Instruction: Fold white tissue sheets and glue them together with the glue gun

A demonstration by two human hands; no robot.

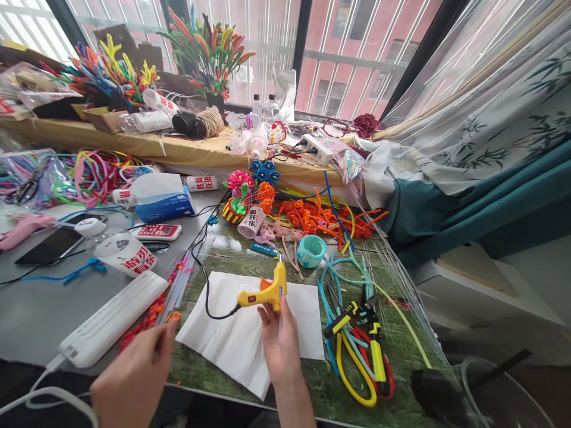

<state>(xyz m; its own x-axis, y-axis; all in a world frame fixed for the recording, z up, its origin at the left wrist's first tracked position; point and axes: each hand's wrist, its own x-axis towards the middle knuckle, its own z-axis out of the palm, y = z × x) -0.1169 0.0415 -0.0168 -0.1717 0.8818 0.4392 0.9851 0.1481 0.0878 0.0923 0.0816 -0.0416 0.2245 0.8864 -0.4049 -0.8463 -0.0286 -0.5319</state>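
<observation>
My right hand (282, 348) grips a yellow hot glue gun (267, 292) by its rear end, thumb on one side and fingers on the other. The gun's nozzle points away from me, and its handle with the cord lies to the left. At the lower left, my left hand (138, 371) is closed in a pinch on a small orange fuzzy piece (173, 317), partly hidden by the fingers and slightly blurred. Under the glue gun spreads a white paper sheet (223, 356) on the green wood-patterned mat (214, 386).
Pliers (375, 339) and pipe cleaners lie right of the paper. Behind it are a teal tape roll (311, 251) and orange pipe-cleaner pieces (307, 215). A white power strip (111, 321) lies left, near a bottle (125, 252). A clear cup (482, 392) stands at lower right.
</observation>
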